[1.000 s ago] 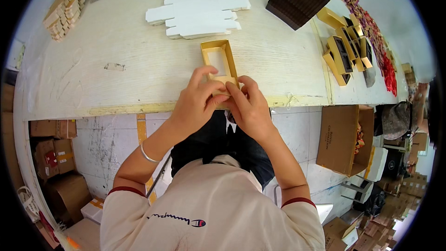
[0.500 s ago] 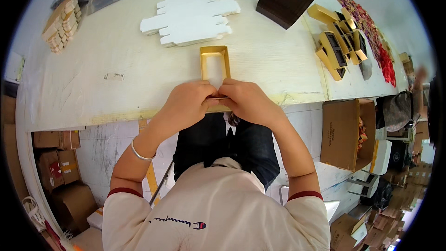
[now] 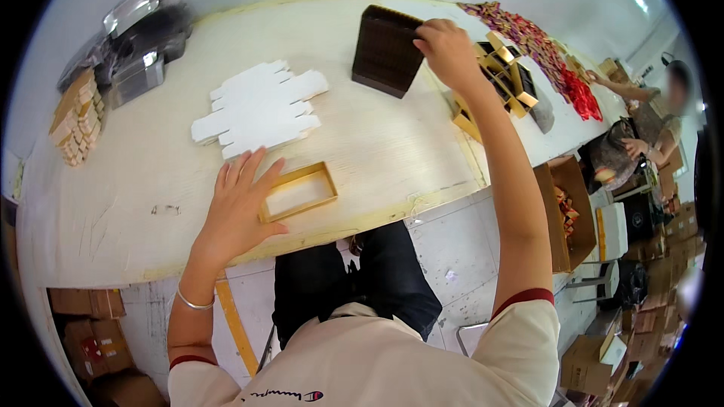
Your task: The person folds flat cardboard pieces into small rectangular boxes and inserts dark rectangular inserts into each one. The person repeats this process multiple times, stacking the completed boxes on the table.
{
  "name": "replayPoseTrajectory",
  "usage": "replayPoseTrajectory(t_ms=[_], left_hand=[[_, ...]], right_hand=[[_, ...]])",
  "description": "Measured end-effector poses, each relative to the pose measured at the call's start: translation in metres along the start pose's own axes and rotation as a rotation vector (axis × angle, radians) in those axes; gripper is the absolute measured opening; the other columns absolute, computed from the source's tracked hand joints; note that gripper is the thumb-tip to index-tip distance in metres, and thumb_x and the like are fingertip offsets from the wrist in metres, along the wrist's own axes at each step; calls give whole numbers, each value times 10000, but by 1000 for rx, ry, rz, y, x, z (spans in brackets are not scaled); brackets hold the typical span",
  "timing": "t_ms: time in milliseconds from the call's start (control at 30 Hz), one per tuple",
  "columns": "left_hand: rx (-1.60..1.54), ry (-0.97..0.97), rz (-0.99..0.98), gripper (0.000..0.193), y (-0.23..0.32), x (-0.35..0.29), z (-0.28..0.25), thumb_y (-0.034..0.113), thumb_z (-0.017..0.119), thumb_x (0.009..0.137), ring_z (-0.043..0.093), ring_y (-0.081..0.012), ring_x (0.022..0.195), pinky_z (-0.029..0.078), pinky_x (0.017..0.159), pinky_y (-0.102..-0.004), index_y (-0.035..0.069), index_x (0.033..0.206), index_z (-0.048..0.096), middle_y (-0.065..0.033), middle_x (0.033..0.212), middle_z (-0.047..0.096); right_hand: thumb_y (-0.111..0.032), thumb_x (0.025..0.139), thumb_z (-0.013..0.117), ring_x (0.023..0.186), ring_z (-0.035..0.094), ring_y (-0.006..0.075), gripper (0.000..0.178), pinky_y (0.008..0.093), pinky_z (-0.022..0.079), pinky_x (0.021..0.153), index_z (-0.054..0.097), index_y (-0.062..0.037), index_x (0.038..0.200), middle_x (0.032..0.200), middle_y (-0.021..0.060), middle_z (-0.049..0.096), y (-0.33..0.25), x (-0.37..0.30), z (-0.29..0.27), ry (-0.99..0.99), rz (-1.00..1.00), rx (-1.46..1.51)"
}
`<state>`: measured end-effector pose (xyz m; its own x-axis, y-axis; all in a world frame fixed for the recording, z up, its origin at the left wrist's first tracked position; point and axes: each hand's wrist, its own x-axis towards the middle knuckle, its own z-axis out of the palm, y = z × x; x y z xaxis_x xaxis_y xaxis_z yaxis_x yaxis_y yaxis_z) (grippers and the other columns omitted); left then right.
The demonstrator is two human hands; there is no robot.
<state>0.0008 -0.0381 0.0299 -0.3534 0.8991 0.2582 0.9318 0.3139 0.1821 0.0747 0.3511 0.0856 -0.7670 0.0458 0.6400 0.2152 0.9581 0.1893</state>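
My left hand (image 3: 237, 207) is open with its fingers spread, at the left end of a shallow gold rectangular box frame (image 3: 330, 181). The frame lies tilted across the table near its front edge, and its thumb side meets my fingers. Farther back and to the right, my right hand (image 3: 452, 53) has its fingers curled on the upper right edge of a dark brown, box-shaped block (image 3: 385, 53). Its fingertips are partly hidden there. Between the left hand and the wall lies a stack of flat white die-cut card blanks (image 3: 260, 105).
Several gold boxes with dark inserts (image 3: 520, 83) stand behind my right forearm. Red and purple wrapped pieces (image 3: 528, 41) spread along the back right. A stack of folded card pieces (image 3: 75, 120) is at far left. A person (image 3: 656, 120) works at the right, near a carton (image 3: 569, 211).
Both hands have left the front edge of the gold frame. My right hand has reached to the dark block; my left has moved left and opened. The frame has turned, and the view has shifted.
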Motion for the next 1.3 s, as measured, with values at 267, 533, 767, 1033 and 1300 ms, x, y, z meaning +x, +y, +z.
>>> replayPoseTrajectory(t_ms=[267, 533, 767, 1033, 1300], left_hand=[[-477, -39, -106, 750, -6, -10, 26, 132, 768, 664, 454, -331, 1162, 357, 1010, -391, 60, 1333, 436, -155, 1248, 521], [-495, -20, -83, 780, 2, -15, 30, 165, 775, 653, 445, -314, 1137, 369, 991, -386, 77, 1345, 426, -127, 1253, 510], [-542, -72, -65, 770, 15, -13, 29, 191, 772, 670, 441, -300, 1135, 388, 981, -386, 89, 1347, 421, -103, 1235, 516], [-501, -107, 38, 697, 6, -9, 36, 201, 763, 688, 465, -291, 1125, 430, 948, -385, 104, 1315, 476, -97, 1243, 517], [-312, -27, 92, 738, 13, -4, 45, 279, 767, 692, 362, -380, 1266, 367, 1025, -446, 101, 1338, 459, -159, 1421, 338]], right_hand=[[-212, 774, 692, 850, 580, 289, 169, 409, 429, 743, 657, -47, 777, 791, 101, 636, 1, 27, -10, -156, 127, 158], [-292, 891, 628, 772, 447, 33, 246, 193, 365, 698, 594, -49, 905, 826, -58, 535, -113, -36, -103, -348, 620, 1411], [-346, 925, 560, 700, 522, 85, 278, 259, 438, 632, 596, -71, 907, 795, 2, 579, -137, -87, -56, -1149, 949, 1426], [-253, 865, 638, 831, 581, 253, 327, 331, 483, 755, 595, 4, 1062, 1025, 164, 574, -170, -88, -60, -434, 78, 767], [-38, 728, 693, 756, 581, 275, 340, 338, 493, 660, 630, -18, 1061, 913, 129, 556, -162, -133, -50, -407, -165, 949]])
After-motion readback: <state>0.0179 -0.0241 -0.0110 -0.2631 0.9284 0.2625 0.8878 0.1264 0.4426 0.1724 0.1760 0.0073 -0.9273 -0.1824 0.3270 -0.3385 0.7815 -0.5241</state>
